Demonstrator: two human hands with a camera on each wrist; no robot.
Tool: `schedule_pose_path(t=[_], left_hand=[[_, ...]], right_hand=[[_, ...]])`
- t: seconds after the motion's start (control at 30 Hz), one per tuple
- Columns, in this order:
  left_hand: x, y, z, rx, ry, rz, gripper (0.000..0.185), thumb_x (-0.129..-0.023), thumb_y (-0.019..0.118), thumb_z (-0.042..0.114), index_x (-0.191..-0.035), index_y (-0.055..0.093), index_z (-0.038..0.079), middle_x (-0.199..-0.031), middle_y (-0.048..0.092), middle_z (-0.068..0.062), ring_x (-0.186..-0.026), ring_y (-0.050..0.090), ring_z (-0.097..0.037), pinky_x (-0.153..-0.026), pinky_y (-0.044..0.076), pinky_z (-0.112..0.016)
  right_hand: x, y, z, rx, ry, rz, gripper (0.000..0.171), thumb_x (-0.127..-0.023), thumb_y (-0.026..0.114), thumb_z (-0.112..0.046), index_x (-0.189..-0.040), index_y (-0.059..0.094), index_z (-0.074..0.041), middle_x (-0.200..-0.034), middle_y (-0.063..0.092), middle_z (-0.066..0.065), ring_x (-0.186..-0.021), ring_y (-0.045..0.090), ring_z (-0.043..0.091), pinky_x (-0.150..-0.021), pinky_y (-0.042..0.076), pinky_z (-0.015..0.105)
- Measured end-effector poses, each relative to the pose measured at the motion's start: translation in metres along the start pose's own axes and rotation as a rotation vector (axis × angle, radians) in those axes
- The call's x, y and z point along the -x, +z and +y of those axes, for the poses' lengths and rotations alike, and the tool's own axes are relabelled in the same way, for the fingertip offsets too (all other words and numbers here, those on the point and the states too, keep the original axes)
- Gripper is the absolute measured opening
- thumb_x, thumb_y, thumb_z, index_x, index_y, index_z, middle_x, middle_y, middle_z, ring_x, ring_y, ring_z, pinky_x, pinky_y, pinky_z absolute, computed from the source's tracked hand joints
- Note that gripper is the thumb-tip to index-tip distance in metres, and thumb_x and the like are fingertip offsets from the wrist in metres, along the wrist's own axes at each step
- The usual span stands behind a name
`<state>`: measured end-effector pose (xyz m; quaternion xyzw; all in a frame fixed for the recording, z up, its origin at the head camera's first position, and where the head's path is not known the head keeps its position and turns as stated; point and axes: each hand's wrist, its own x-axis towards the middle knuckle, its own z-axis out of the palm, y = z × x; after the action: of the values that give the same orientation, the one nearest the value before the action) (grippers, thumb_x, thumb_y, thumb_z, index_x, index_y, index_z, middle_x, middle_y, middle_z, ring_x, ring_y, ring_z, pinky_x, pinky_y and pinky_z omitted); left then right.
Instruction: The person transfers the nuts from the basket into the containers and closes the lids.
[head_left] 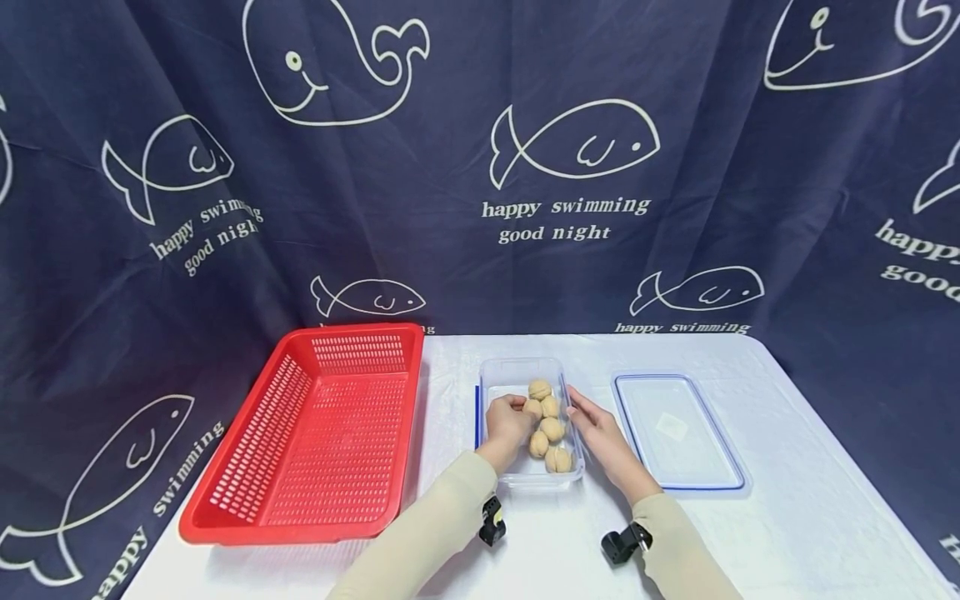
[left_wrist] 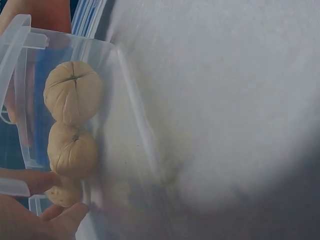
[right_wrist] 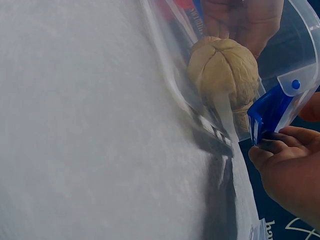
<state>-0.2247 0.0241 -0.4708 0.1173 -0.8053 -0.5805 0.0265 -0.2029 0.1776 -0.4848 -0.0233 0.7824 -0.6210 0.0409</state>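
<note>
A clear plastic food container [head_left: 528,481] stands on the table with several walnuts [head_left: 558,459] inside, mostly along its right half. My left hand [head_left: 508,425] reaches into it from the left and pinches a walnut [left_wrist: 65,194] between thumb and fingers. Two more walnuts [left_wrist: 73,93] sit in a row beside that one in the left wrist view. At the container's right wall, my right hand [head_left: 606,440] holds the side, its curled fingers [right_wrist: 295,145] at a blue latch flap [right_wrist: 272,112]. Another blue flap [head_left: 477,415] hangs along the left side.
To the left stands a large red perforated basket [head_left: 405,467]. A clear lid with a blue seal [head_left: 678,450] lies flat on the right, a pale square mark at its middle. The white-covered table [head_left: 795,517] meets a dark blue printed curtain [head_left: 450,250] behind.
</note>
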Motion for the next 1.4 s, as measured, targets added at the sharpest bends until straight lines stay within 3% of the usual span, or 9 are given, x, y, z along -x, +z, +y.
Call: schedule_pose_path(t=[0.2,0.47,0.67,0.87,1.0,1.1,1.2,1.3,1.4], left_hand=[[-0.001,0.0,-0.001,-0.021,0.004,0.003,0.033,-0.071,0.07,-0.01,-0.104,0.067,-0.006,-0.097,0.069,-0.017,-0.089,0.064,-0.025,-0.083,0.053,-0.034],[-0.001,-0.002,0.004,-0.033,-0.003,-0.015,0.037,-0.074,0.065,-0.009,-0.11,0.066,-0.004,-0.106,0.067,-0.017,-0.094,0.062,-0.025,-0.086,0.052,-0.035],[0.003,-0.001,0.015,0.045,0.015,-0.049,0.037,-0.077,0.061,-0.006,-0.114,0.064,-0.007,-0.114,0.065,-0.021,-0.104,0.061,-0.032,-0.088,0.052,-0.037],[0.018,0.008,0.034,0.166,0.035,-0.149,0.038,-0.083,0.06,-0.006,-0.12,0.061,-0.005,-0.117,0.063,-0.02,-0.106,0.061,-0.029,-0.089,0.052,-0.033],[0.033,0.016,0.045,0.165,0.096,-0.204,0.038,-0.084,0.06,-0.002,-0.122,0.061,0.001,-0.12,0.062,-0.013,-0.114,0.057,-0.031,-0.096,0.048,-0.037],[0.044,0.025,0.052,0.154,0.159,-0.23,0.037,-0.086,0.061,0.0,-0.122,0.062,0.003,-0.12,0.062,-0.012,-0.113,0.058,-0.029,-0.095,0.049,-0.035],[0.056,0.035,0.059,0.135,0.22,-0.247,0.035,-0.086,0.062,0.001,-0.121,0.063,0.005,-0.119,0.063,-0.012,-0.11,0.06,-0.026,-0.093,0.049,-0.032],[0.071,0.045,0.065,0.089,0.259,-0.262,0.035,-0.087,0.062,0.004,-0.121,0.064,0.01,-0.122,0.063,-0.01,-0.11,0.061,-0.024,-0.093,0.049,-0.029],[0.083,0.055,0.067,0.052,0.284,-0.292,0.037,-0.087,0.063,0.007,-0.124,0.063,0.011,-0.124,0.063,-0.008,-0.11,0.06,-0.021,-0.094,0.048,-0.027]], right_hand=[[-0.001,0.0,0.0,0.001,-0.004,-0.001,0.05,-0.103,0.044,-0.019,-0.15,0.031,-0.006,-0.155,0.025,0.016,-0.143,0.019,0.032,-0.116,0.015,0.044],[0.0,-0.001,-0.005,0.065,-0.005,0.027,0.049,-0.103,0.045,-0.017,-0.148,0.033,-0.004,-0.153,0.03,0.019,-0.14,0.027,0.034,-0.115,0.02,0.043],[-0.001,-0.003,-0.008,0.171,-0.133,0.065,0.044,-0.099,0.05,-0.007,-0.14,0.041,0.006,-0.143,0.042,0.025,-0.131,0.04,0.04,-0.108,0.033,0.043],[0.005,-0.016,-0.011,0.268,-0.224,0.103,0.038,-0.097,0.052,-0.003,-0.133,0.049,0.01,-0.135,0.048,0.031,-0.123,0.047,0.045,-0.102,0.039,0.044],[0.01,-0.034,-0.013,0.326,-0.226,0.141,0.037,-0.098,0.051,-0.003,-0.133,0.05,0.009,-0.134,0.049,0.031,-0.122,0.049,0.046,-0.102,0.039,0.046],[0.014,-0.051,-0.015,0.365,-0.231,0.179,0.037,-0.098,0.05,-0.004,-0.133,0.049,0.009,-0.133,0.049,0.032,-0.121,0.048,0.047,-0.101,0.039,0.046],[0.018,-0.07,-0.015,0.395,-0.245,0.231,0.037,-0.098,0.05,-0.005,-0.131,0.05,0.01,-0.13,0.051,0.033,-0.118,0.051,0.047,-0.097,0.044,0.022],[0.023,-0.086,-0.012,0.421,-0.263,0.281,0.036,-0.097,0.051,-0.004,-0.129,0.051,0.011,-0.125,0.053,0.035,-0.112,0.054,0.049,-0.084,0.036,0.0],[0.029,-0.101,-0.009,0.463,-0.267,0.329,0.035,-0.096,0.052,-0.004,-0.128,0.053,0.011,-0.12,0.056,0.036,-0.107,0.056,0.05,-0.076,0.03,-0.005]])
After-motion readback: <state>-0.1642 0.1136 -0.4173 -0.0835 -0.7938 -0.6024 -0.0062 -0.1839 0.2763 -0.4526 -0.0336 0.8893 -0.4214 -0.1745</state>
